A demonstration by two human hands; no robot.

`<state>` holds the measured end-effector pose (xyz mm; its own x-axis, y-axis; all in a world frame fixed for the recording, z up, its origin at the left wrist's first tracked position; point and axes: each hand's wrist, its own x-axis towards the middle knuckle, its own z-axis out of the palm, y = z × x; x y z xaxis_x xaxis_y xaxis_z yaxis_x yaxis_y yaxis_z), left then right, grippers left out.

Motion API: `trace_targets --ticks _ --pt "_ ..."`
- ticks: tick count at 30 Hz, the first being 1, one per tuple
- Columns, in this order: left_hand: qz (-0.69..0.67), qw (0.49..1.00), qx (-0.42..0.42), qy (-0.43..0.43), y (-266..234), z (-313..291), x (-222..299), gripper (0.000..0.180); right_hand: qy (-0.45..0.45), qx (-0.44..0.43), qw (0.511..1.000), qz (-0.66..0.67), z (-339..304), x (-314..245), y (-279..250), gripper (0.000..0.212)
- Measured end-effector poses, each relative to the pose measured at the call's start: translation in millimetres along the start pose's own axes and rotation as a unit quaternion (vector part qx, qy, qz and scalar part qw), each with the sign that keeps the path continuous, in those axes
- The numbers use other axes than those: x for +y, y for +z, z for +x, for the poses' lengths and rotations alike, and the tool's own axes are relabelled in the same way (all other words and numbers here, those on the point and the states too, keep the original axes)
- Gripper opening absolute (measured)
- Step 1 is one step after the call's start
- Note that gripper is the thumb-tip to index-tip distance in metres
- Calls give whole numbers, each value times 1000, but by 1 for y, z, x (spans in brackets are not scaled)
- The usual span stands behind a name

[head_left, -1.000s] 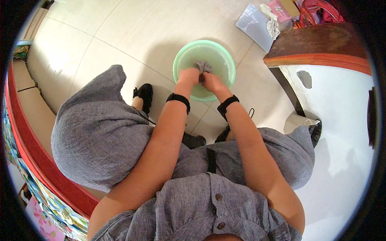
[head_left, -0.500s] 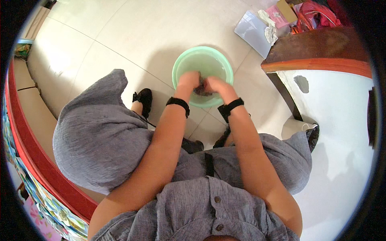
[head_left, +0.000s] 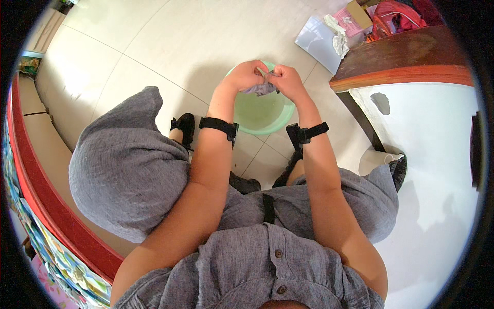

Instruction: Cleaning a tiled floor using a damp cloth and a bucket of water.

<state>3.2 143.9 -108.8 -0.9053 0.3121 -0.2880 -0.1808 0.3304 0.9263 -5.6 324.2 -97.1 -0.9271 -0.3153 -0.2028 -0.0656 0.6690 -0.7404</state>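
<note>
Both hands are raised over a pale green basin (head_left: 282,123) that stands on the floor with cloudy water in it. Between them hangs a small, crumpled greyish-purple cloth (head_left: 262,89); its exact kind does not show. My left hand (head_left: 247,76) pinches the cloth from the left, thumb and fingers curled at its upper edge. From the other side my right hand (head_left: 287,82) grips it, fingers bent. The two hands nearly meet at the top of the cloth, and they hide the basin's far part.
On the right stands a white-sided cabinet with a dark wooden top (head_left: 406,56), bearing a red bag (head_left: 399,18). A pale flat panel (head_left: 319,44) leans near its corner. A beige bin (head_left: 373,160) is by my right knee. A red-edged bed (head_left: 56,221) curves along the left.
My hands have risen out of the basin's water and moved farther away, bringing the cloth up with them. The cloth, earlier a dark bunch low in the basin, now hangs between my fingers.
</note>
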Motion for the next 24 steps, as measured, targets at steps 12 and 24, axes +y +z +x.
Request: trace_targets --ticks 12,24 --pt "70 997 -7 39 17 -8 20 41 -3 66 977 203 -1 -14 8 27" --pt "222 975 29 -1 35 1 -28 33 4 -18 998 -59 -5 -33 -21 21"
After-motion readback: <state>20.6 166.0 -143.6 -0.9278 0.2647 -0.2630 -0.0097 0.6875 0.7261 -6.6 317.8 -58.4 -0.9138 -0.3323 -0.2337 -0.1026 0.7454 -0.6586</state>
